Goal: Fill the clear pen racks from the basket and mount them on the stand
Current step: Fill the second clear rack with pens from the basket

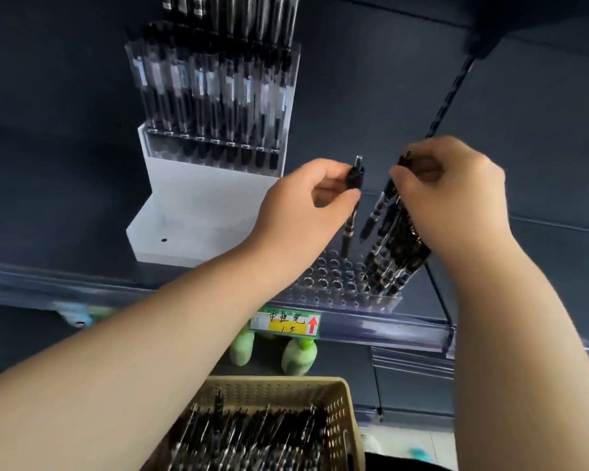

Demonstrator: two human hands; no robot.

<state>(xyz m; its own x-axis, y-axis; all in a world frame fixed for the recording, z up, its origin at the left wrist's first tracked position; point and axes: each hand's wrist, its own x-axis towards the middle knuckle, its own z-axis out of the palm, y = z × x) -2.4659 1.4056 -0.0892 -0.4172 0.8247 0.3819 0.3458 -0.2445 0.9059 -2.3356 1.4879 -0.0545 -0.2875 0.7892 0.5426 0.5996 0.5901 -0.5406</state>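
Dark blue shelf (65, 246), clear plastic rail (388, 326) along its front edge. Two things sit directly on it:
- white stand (191, 212), left of centre, set back from the edge, with a mounted rack (211, 144) full of dark pens (198, 96) standing upright
- clear pen rack (334, 283), right at the front edge, most holes open; dark pens at its right end, can't tell which are seated

Green-and-yellow price tag (286, 321) is clipped in the rail below that rack. Lower shelf (347, 365) carries two green bottles (300, 356).
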